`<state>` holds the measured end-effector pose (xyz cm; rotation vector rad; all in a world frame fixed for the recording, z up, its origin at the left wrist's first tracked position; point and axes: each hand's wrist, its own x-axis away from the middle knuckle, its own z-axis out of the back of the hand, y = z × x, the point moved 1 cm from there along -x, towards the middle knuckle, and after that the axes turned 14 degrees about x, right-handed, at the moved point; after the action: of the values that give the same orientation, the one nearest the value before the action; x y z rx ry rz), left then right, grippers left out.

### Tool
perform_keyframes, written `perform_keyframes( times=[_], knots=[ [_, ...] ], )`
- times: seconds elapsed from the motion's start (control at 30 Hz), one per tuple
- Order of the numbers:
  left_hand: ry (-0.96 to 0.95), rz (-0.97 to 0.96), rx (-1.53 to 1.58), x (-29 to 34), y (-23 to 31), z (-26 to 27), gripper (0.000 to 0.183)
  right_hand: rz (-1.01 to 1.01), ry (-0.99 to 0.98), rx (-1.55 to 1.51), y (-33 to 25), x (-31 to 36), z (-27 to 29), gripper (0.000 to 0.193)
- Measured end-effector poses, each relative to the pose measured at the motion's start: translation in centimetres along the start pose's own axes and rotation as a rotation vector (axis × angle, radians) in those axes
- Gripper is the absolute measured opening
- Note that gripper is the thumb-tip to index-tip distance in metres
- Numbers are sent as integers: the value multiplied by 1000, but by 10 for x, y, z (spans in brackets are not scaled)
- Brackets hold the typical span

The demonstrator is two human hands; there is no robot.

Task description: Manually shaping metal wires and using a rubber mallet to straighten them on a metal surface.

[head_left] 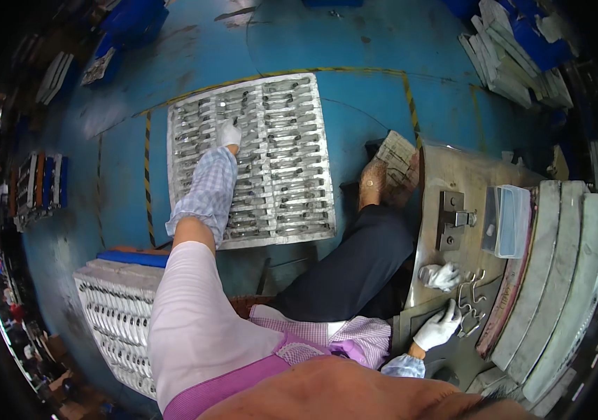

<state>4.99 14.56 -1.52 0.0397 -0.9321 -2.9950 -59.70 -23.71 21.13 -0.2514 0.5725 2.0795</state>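
Note:
My left hand [229, 134], in a white glove, reaches out over a pale foam tray [269, 241] at the upper middle. Rows of slim metal pieces [292, 168] with dark ends fill the tray. The fingers look closed at one of the rows, beside a dark end; what they grip, if anything, is too small to make out. On the workbench at the lower right rests my right hand [439, 327], also gloved in white. Its fingers are stretched out and slightly apart, close to several bent metal hooks [472, 301]. Whether they touch a hook I cannot tell.
On the workbench [435, 175] are a metal fixture [451, 220], a crumpled white glove [441, 276] and a clear plastic bin [512, 222]. Grey foam slabs [558, 273] stand along its right side. Another loaded foam tray [120, 308] sits at the lower left. Yellow-black tape [148, 182] marks the blue floor.

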Motion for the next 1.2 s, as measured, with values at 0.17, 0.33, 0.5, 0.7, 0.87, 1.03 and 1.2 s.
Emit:
perform_keyframes(
  times=[0.17,0.33,0.5,0.7,0.87,1.03,1.2],
  knots=[
    [-126,91,-78,-51,37,-23,34,-134,-72,-5,-4,-8,-2,28],
    [6,-13,-15,-76,14,-28,36,-135,-88,-5,-15,-16,-6,32],
    [244,-216,101,-78,32,-49,43,-147,-76,16,-16,-19,-5,32],
    [28,-188,1,-94,22,-31,44,-207,-116,36,-19,-19,-12,29],
    [-22,-447,-343,-89,65,-41,47,-250,-127,56,-16,-14,0,26],
    [-120,-429,-293,-102,56,-50,28,-246,-137,8,-15,-22,-1,27],
    [115,-628,-190,-192,-39,35,35,-257,-90,-190,-27,-44,-1,33]
  ],
)
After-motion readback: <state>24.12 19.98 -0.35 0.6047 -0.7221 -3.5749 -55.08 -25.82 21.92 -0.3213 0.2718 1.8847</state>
